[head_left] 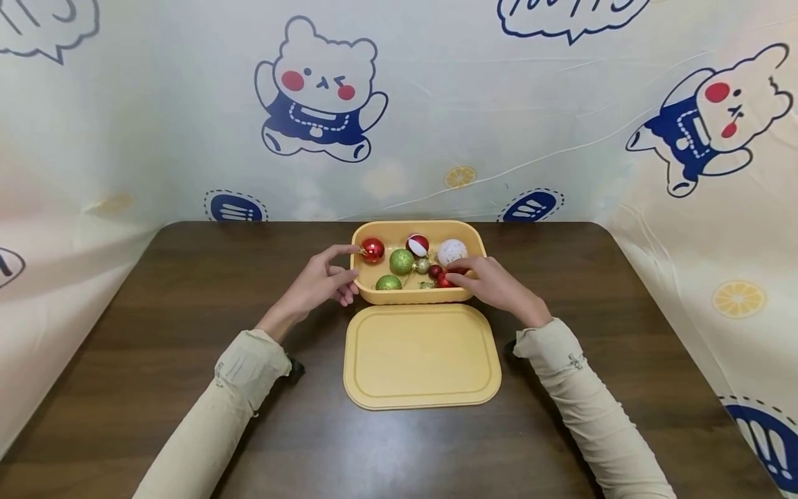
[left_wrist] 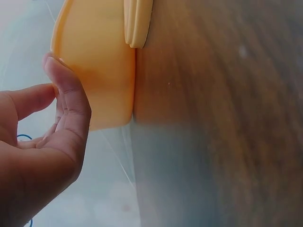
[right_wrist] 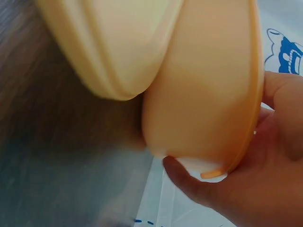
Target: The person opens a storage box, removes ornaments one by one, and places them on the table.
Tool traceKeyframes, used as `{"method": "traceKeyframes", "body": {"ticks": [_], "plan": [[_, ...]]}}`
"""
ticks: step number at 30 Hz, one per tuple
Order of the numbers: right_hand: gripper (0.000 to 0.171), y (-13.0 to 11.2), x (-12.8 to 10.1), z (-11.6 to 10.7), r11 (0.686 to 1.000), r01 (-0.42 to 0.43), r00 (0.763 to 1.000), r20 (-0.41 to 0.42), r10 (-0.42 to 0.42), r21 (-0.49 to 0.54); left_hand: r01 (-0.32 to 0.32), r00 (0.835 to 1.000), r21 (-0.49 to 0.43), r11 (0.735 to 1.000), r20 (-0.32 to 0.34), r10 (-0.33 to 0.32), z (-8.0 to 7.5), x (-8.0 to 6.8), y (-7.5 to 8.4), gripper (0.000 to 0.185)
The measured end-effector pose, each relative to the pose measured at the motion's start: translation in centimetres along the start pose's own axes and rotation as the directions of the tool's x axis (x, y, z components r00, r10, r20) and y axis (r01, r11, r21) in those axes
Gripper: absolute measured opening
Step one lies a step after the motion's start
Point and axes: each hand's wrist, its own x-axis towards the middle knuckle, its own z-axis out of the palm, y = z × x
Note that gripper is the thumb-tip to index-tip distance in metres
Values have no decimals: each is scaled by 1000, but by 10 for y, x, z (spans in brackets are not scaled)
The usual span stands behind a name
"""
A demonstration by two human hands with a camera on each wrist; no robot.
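A yellow box holds several Christmas baubles. Among them are a shiny red bauble, a glittery green bauble, a white bauble and a red-and-white bauble. My left hand is at the box's left end, its index fingertip over the rim beside the shiny red bauble's cap, with thumb and index apart. My right hand reaches over the right rim, thumb and index by a small red bauble; whether they pinch one is hidden. One right finger stays outside the box.
A flat yellow lid lies on the dark wooden table, just in front of the box. A second green bauble is near the box's front wall. Behind the table hangs a printed cloth.
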Motion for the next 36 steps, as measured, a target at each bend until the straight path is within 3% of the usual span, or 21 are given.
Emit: {"method": "traceKeyframes", "body": {"ticks": [7,16,27,36], "plan": [[33,-2,0,2,997,-35,999,31,33,66,2,1000,11,1000,-2,-2,-1,0,1,51],[24,2,0,4,988,-13,1000,-26,17,157,7,1000,-5,1000,2,-7,0,0,-4,53],[29,-4,-4,-17,993,20,989,-145,-4,113,-50,998,-26,998,22,50,2,3,-1,49],[31,-6,-7,-21,995,31,986,-168,-15,93,-41,999,-35,999,18,42,-1,0,-2,48]]}}
